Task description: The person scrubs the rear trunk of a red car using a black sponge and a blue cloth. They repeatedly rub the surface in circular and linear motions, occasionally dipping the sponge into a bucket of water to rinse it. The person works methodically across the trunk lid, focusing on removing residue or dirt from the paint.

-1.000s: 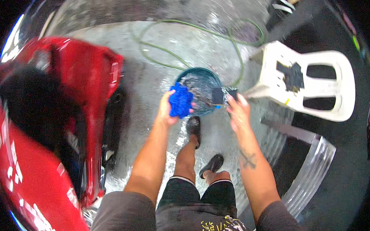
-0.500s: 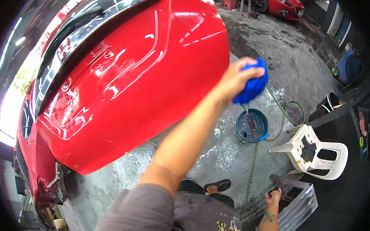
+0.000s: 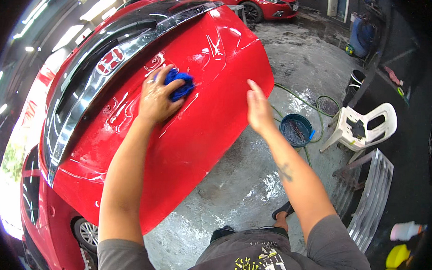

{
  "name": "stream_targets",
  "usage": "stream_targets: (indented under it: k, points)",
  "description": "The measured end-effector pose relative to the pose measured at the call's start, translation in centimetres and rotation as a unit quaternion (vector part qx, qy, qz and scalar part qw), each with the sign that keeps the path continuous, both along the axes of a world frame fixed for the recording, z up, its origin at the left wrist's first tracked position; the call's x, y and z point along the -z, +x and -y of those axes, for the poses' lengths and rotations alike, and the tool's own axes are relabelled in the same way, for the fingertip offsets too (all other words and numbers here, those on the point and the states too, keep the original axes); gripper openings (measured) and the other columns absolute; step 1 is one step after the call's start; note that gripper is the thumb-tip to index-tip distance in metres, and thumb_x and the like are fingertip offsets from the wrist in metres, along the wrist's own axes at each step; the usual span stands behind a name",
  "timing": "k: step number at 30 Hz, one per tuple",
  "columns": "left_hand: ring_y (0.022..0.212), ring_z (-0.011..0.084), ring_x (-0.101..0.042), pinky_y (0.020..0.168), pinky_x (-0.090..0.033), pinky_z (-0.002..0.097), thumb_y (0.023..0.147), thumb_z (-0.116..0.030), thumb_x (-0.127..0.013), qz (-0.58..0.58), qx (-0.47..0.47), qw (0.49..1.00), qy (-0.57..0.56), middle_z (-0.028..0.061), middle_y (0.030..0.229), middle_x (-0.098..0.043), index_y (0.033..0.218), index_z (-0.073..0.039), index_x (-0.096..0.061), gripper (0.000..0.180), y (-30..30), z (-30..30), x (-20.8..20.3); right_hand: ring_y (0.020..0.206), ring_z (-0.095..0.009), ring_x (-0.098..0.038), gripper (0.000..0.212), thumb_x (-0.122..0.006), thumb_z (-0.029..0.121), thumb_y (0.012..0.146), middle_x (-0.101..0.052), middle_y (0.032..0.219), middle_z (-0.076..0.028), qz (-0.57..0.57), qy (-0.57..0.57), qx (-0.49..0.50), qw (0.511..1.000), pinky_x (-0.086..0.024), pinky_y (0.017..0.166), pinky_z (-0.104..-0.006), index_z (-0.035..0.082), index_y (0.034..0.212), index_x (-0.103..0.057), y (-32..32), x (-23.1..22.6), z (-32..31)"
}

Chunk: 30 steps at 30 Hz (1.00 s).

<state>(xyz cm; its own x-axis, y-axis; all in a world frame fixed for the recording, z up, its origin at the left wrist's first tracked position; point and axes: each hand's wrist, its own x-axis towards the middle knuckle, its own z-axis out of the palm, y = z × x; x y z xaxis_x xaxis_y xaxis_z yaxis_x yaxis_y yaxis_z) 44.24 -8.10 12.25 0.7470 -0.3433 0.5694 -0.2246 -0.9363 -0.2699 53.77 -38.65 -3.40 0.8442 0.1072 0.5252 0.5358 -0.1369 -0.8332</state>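
Observation:
My left hand (image 3: 156,99) has its fingers curled over a crumpled, fuzzy blue microfiber cloth (image 3: 180,85) and presses it on the wet, glossy red car tailgate (image 3: 201,139). Right of it, my right hand (image 3: 259,110) is open and holds nothing. Its fingers are stretched out close to the panel's right edge; whether they touch the paint I cannot tell. A chrome strip (image 3: 150,34) with an emblem (image 3: 110,62) runs along the panel's far left side.
On the wet concrete floor stands a dark blue bucket (image 3: 284,127) of water, with a green hose (image 3: 326,99) around it. A white plastic chair (image 3: 388,116) and a ribbed metal panel (image 3: 373,202) are at right. Another red car (image 3: 274,8) is parked behind.
My left hand has brought the blue cloth from above the bucket leftward onto the tailgate. My right hand has risen from the lower right to the panel's right edge. The view has shifted.

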Motion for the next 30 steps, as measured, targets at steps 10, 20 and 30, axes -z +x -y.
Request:
stream_targets:
  k: [10,20,30]
  points:
    - [0.155,0.0465,-0.046,0.127,-0.036,0.0623,0.087,-0.036,-0.085,0.026,-0.045,0.999,0.01,0.0168,0.169,-0.052,0.133,-0.027,-0.08,0.047,-2.7,-2.3,0.5,0.17,-0.043,-0.029,0.067,-0.056,0.036,0.114,-0.036,0.182,-0.021,0.157,-0.204,0.034,0.966,-0.019,0.133,-0.0742,0.003,0.171,-0.044,-21.6,-0.6,-17.8]
    - [0.152,0.0467,-0.049,0.127,-0.037,0.0614,0.086,-0.035,-0.087,0.044,-0.022,0.999,-0.006,0.0169,0.164,-0.056,0.133,-0.026,-0.08,0.048,-1.1,-0.1,0.2,0.173,-0.041,-0.019,0.067,-0.035,0.045,0.122,-0.025,0.186,-0.021,0.008,-0.215,0.145,0.966,-0.02,0.136,-0.0694,0.005,0.176,-0.033,0.3,-3.2,-9.6]
    - [0.153,0.0463,-0.047,0.128,-0.037,0.0621,0.083,-0.035,-0.089,0.026,-0.058,0.998,0.0,0.0159,0.164,-0.054,0.136,-0.027,-0.078,0.055,-2.1,-1.6,0.8,0.173,-0.048,-0.016,0.073,-0.049,0.039,0.117,-0.023,0.185,-0.028,0.065,-0.214,0.02,0.974,-0.013,0.138,-0.0657,-0.005,0.174,-0.031,-17.5,1.9,-13.6]
